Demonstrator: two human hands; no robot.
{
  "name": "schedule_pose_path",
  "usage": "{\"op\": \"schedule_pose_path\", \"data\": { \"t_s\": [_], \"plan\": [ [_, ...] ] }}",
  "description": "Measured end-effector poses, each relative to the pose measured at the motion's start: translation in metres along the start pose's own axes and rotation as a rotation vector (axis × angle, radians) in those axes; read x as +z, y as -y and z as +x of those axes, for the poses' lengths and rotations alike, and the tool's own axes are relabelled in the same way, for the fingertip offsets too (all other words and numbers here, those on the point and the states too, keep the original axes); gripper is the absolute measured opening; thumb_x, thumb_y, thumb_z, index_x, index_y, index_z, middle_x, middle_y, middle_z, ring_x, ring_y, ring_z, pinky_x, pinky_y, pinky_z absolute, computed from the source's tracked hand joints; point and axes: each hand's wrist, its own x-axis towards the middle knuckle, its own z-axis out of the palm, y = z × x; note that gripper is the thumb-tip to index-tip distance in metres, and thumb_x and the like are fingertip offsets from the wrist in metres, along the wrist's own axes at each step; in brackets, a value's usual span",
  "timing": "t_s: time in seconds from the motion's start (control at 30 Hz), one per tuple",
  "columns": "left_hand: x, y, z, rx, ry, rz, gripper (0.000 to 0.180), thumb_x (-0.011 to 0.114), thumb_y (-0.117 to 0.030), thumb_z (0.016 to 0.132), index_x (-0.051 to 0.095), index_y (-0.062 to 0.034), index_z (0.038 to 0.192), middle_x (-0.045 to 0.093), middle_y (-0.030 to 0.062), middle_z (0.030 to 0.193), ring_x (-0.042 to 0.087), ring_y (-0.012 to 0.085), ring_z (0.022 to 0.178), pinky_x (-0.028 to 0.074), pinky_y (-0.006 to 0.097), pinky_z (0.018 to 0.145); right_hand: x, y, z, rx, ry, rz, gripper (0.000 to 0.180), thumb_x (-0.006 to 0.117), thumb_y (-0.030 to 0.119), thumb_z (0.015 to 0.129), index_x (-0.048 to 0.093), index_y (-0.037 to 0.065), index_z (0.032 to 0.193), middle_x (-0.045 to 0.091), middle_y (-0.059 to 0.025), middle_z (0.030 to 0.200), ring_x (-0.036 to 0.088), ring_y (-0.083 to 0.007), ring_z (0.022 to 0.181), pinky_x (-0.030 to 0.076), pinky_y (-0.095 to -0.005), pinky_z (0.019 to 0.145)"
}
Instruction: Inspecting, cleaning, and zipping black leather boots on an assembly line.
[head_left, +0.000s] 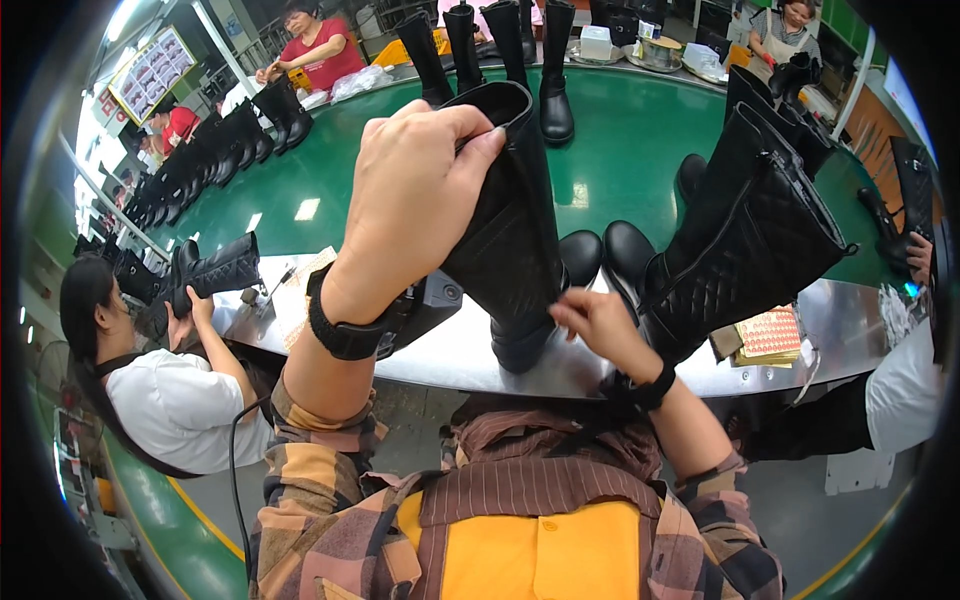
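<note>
A tall black boot (515, 220) with a quilted patch low on its shaft stands upright at the metal table edge in front of me. My left hand (410, 190) is closed on the top rim of its shaft, thumb and fingers pinching the edge. Down by the ankle, my right hand (605, 325) has its fingers drawn together against the boot's side. Whatever is between those fingertips is too small to make out. Just to the right leans a second black boot (740, 240), quilted, with a zipper along its shaft and its top tilted right.
A green work surface (625, 130) stretches beyond the metal edge (440, 360). More black boots (557, 90) stand across it and in a row at left. Sticker sheets (768, 335) lie at right. A co-worker at left (170, 390) holds a boot; others work at the far side.
</note>
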Motion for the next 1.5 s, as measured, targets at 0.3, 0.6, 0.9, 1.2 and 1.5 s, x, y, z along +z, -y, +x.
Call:
{"op": "schedule_pose_path", "data": {
  "t_s": [0.3,0.6,0.9,1.2,1.5],
  "plan": [
    [-0.006,-0.004,0.000,0.039,0.074,-0.071,0.017,0.064,-0.019,0.086,0.072,-0.0030,0.087,0.064,0.0129,0.072,0.059,0.0293,0.075,0.045,0.040,0.073,-0.051,0.113,0.006,-0.985,-0.698,-0.156,0.010,0.068,0.002,0.083,0.069,0.005,0.093,0.069,-0.0103,0.097,0.067,-0.0209,0.077,0.054,-0.0328,0.064],
    [-0.011,-0.008,-0.014,0.097,-0.015,-0.041,0.019,0.069,-0.020,0.086,0.073,-0.0027,0.092,0.060,0.0083,0.073,0.056,0.0221,0.073,0.042,0.033,0.071,-0.058,0.126,0.035,-0.815,-0.566,-0.153,0.012,0.069,0.007,0.085,0.071,0.000,0.095,0.069,-0.0156,0.110,0.071,-0.0243,0.083,0.056,-0.0305,0.072],
    [-0.003,-0.013,-0.022,0.253,-0.119,-0.045,0.016,0.069,-0.018,0.085,0.072,-0.0024,0.087,0.062,0.0044,0.070,0.054,0.0206,0.073,0.040,0.034,0.078,-0.073,0.131,0.025,-0.611,-0.366,0.079,0.016,0.070,0.007,0.081,0.074,-0.003,0.092,0.070,-0.0150,0.113,0.069,-0.0128,0.082,0.055,-0.0238,0.068],
    [-0.005,-0.014,-0.024,0.286,-0.116,-0.066,0.013,0.070,-0.015,0.083,0.071,-0.0025,0.085,0.063,0.0043,0.071,0.053,0.0210,0.073,0.039,0.033,0.078,-0.076,0.130,0.015,-0.612,-0.305,0.149,0.014,0.070,0.004,0.082,0.073,-0.004,0.093,0.067,-0.0151,0.117,0.068,-0.0121,0.084,0.056,-0.0227,0.073],
    [-0.007,-0.011,-0.026,0.324,-0.037,-0.177,0.012,0.070,-0.012,0.082,0.070,-0.0014,0.088,0.063,0.0051,0.073,0.054,0.0217,0.074,0.041,0.033,0.079,-0.081,0.118,0.020,-0.764,-0.151,0.185,0.026,0.080,0.003,0.075,0.073,0.002,0.100,0.065,-0.0122,0.121,0.068,-0.0148,0.095,0.055,-0.0277,0.085]
  ]
}}
